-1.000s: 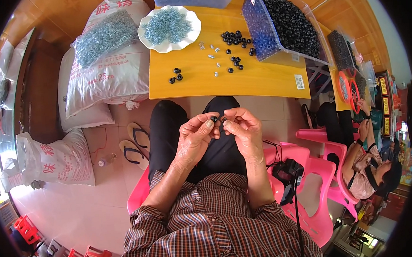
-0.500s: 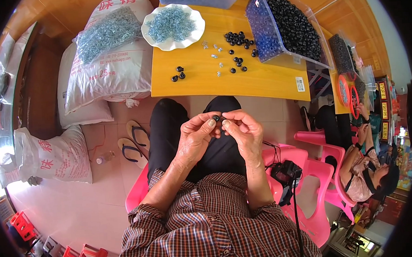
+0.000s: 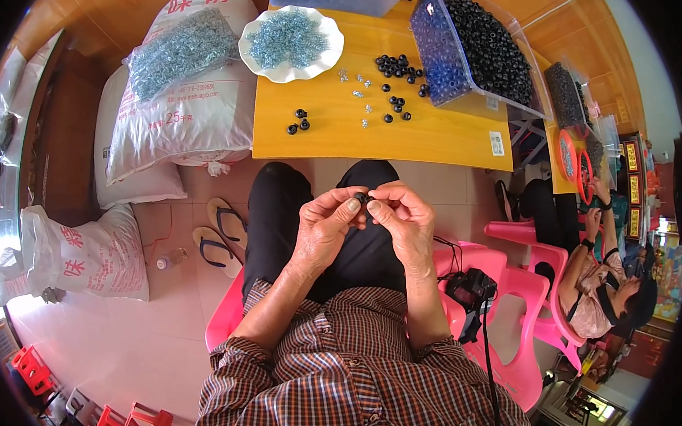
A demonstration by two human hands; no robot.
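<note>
Above my lap, my left hand (image 3: 330, 221) pinches a small round black bead (image 3: 362, 198) between thumb and fingertips. My right hand (image 3: 401, 216) is closed too, with its thumb and finger pressed together against the bead's right side. Whether a smaller piece is between those right fingertips is hidden. Ahead on the yellow table (image 3: 429, 135), a trio of black beads (image 3: 303, 125) lies at the left. Several more black beads (image 3: 399, 69) are scattered near the middle, beside a row of small clear pieces (image 3: 358, 94).
A scalloped white plate (image 3: 252, 63) holds pale blue clear pieces. A clear bin (image 3: 483, 97) of black beads stands at the table's right. White sacks (image 3: 190, 136) are stacked at left. Sandals (image 3: 218, 248) lie on the floor. Pink chairs (image 3: 506, 281) and a seated person (image 3: 591, 285) are at right.
Both hands stay in almost the same place, fingertips together. The bead between them appears slightly turned. The surroundings shift a little in the picture.
</note>
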